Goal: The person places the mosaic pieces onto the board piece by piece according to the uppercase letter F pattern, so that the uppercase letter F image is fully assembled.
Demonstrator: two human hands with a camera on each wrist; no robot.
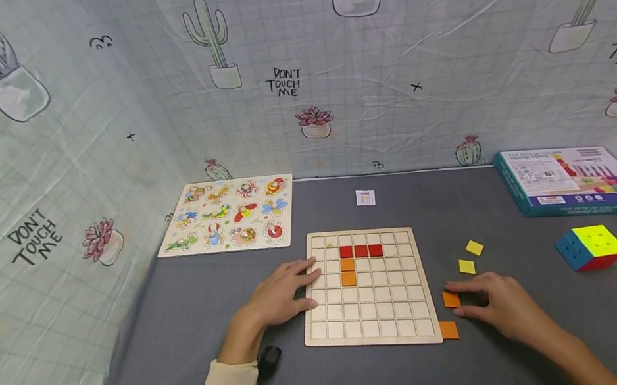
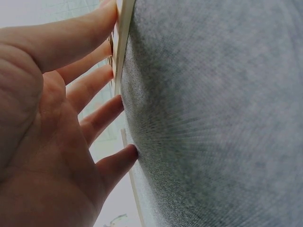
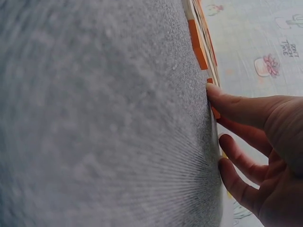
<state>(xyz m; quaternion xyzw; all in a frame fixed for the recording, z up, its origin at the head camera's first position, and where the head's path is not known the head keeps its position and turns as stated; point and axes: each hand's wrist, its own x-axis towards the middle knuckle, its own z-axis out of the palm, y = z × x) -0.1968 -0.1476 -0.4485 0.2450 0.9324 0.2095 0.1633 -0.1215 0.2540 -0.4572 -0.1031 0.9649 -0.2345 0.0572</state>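
Note:
A wooden grid board [image 1: 372,329] lies on the grey cloth with three red tiles [image 1: 361,251] in a row and two orange tiles [image 1: 347,271] below the leftmost one. My left hand [image 1: 282,294] rests at the board's left edge, its fingers spread and fingertips on the rim. Right of the board, my right hand [image 1: 499,305] pinches a loose orange tile [image 1: 451,299] between thumb and index finger, low at the cloth. Another orange tile [image 1: 449,330] lies against the board's lower right corner. Two yellow tiles [image 1: 466,266] lie just beyond the right hand.
An insect picture board [image 1: 228,216] lies at the back left. A small printed card [image 1: 366,198] is behind the grid board. At the right are a puzzle cube [image 1: 592,248] and a flat teal box [image 1: 576,179]. A black object [image 1: 270,360] sits by the left wrist.

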